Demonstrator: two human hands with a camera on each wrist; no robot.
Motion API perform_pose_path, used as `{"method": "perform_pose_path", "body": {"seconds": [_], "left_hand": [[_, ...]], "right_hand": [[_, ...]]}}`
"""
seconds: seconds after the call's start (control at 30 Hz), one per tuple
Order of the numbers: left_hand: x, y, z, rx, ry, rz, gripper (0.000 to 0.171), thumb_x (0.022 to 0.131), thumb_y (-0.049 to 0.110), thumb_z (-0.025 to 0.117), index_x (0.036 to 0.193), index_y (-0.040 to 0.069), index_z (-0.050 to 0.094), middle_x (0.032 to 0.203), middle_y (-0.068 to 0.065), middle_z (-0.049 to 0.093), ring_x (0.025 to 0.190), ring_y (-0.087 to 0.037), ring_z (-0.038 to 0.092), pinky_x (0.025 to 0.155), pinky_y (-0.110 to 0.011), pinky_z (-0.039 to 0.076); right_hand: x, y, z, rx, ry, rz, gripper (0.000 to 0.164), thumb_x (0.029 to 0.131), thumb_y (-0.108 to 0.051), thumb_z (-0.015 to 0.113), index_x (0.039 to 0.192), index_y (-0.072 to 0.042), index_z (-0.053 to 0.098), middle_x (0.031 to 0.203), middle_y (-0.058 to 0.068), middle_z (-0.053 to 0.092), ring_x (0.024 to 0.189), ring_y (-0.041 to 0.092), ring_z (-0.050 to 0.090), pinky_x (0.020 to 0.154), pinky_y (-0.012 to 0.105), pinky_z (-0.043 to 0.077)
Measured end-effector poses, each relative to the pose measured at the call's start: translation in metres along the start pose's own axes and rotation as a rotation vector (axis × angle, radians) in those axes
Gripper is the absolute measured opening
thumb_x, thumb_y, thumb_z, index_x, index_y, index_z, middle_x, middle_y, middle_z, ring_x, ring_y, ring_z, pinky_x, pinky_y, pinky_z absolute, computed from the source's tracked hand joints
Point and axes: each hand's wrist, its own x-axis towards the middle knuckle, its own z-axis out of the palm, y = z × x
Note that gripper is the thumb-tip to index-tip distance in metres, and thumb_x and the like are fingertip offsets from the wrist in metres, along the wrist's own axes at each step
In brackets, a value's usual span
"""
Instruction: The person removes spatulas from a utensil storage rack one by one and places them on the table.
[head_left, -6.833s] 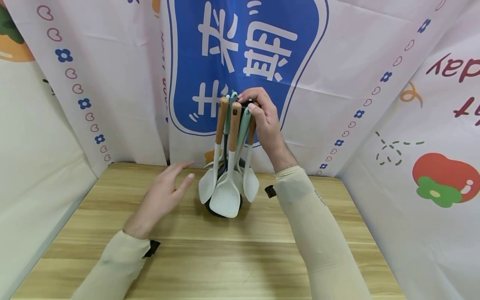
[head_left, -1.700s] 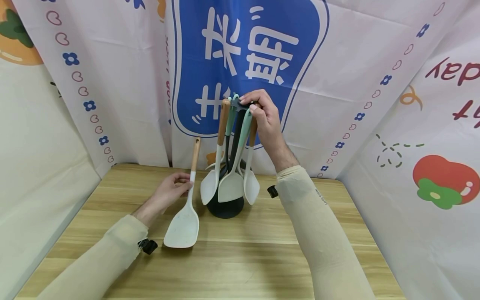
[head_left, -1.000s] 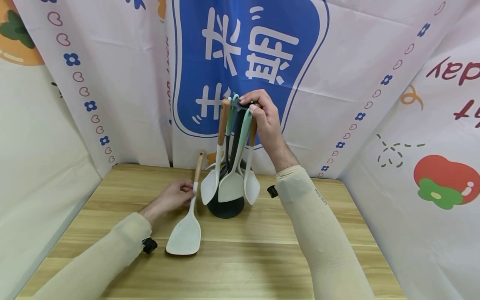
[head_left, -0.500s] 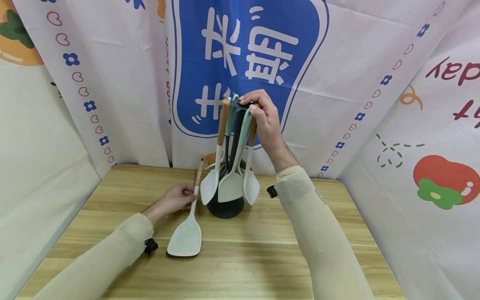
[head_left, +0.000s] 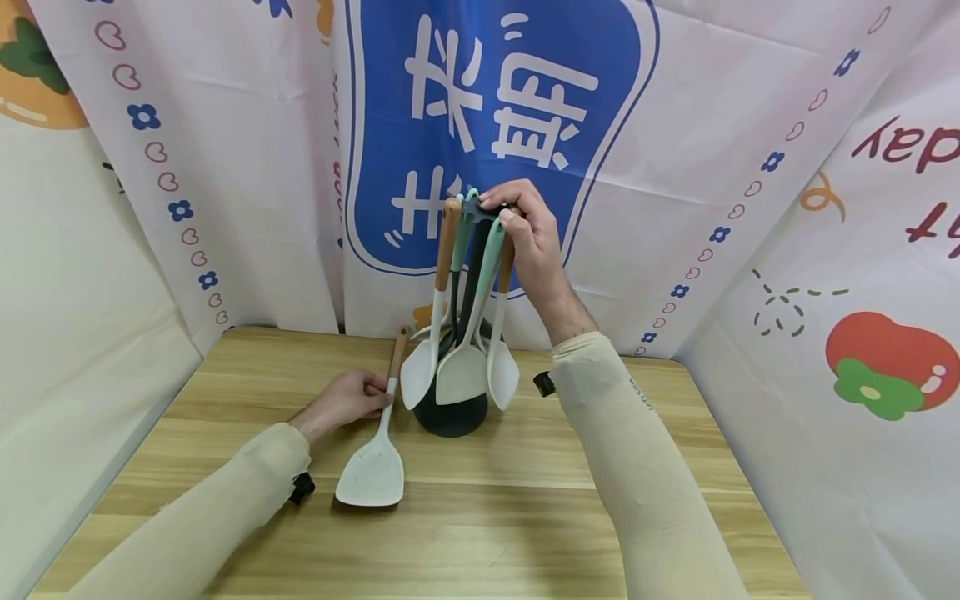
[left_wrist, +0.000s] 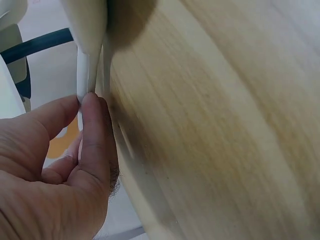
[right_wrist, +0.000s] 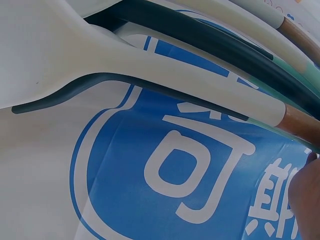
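Observation:
Low over the table, left of the utensil stand, my left hand (head_left: 345, 400) pinches a white spatula (head_left: 372, 475) by its shaft, between thumb and fingers. In the left wrist view the white shaft (left_wrist: 85, 70) runs up from the fingertips. The spatula's wooden handle points to the back wall and its wide blade toward me. My right hand (head_left: 532, 233) grips the top of the dark rotary utensil stand (head_left: 452, 419). From it hang a beige turner (head_left: 462, 377) with a mint handle and white wooden-handled utensils, one of them a white spoon (head_left: 417, 372); others behind are partly hidden.
The wooden table (head_left: 525, 517) ends at a printed cloth wall (head_left: 637, 208) close behind the stand. More cloth walls close off the left and right sides. A black strap (head_left: 544, 383) shows at the right sleeve.
Earlier the spatula hung at the front of the stand and my left hand was empty. Since then my left hand has taken it off and lowered it leftward; the right hand keeps its place.

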Motion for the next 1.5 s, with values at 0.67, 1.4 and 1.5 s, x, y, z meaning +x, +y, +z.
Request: {"method": "perform_pose_path", "body": {"seconds": [0.67,1.4,1.5], "left_hand": [[0.001,-0.004,-0.004,0.085,0.003,0.01,0.034,0.108,0.013,0.08,0.132,-0.011,0.077,0.118,-0.022,0.083,0.1,-0.021,0.082,0.087,-0.031,0.071],[-0.017,0.058,-0.04,0.136,0.123,0.189,0.042,0.12,0.027,0.065,0.148,-0.004,0.069,0.139,-0.026,0.077,0.117,-0.038,0.079,0.09,-0.034,0.064],[-0.022,0.069,-0.044,0.149,0.144,0.205,0.043,0.121,0.03,0.065,0.149,-0.002,0.07,0.141,-0.025,0.078,0.12,-0.035,0.078,0.093,-0.036,0.064]], "right_hand": [[0.001,0.0,0.001,-0.002,-0.003,-0.01,0.047,0.109,-0.025,0.047,0.12,0.015,0.07,0.132,0.034,0.067,0.13,0.006,0.063,0.121,0.031,0.051],[0.001,-0.001,0.002,0.001,0.001,-0.012,0.046,0.109,-0.025,0.047,0.119,0.015,0.069,0.132,0.034,0.067,0.129,0.007,0.064,0.121,0.031,0.051],[0.001,-0.001,0.002,0.002,0.001,-0.012,0.046,0.109,-0.024,0.047,0.119,0.015,0.069,0.132,0.034,0.067,0.129,0.007,0.064,0.121,0.031,0.051]]}}
